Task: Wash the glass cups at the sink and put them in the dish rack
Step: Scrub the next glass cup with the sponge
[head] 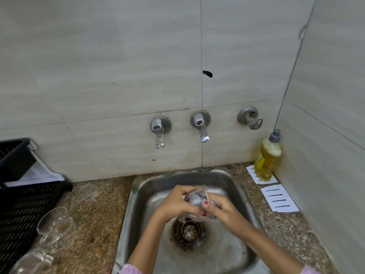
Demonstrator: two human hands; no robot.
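L hand [175,203] & R hand [224,211] both curl round one glass cup [196,199], held over the sink [233,258], just above its drain [190,231]. Left of the sink, on the counter [94,214], a near cup [31,262] sits w/ a second cup [56,224] just behind it, both by the black dish rack [21,204]. Behind the sink, left tap [159,132] & right tap [200,125] stick out of the wall. Yellow soap bottle [268,157] stands at the sink's back right.
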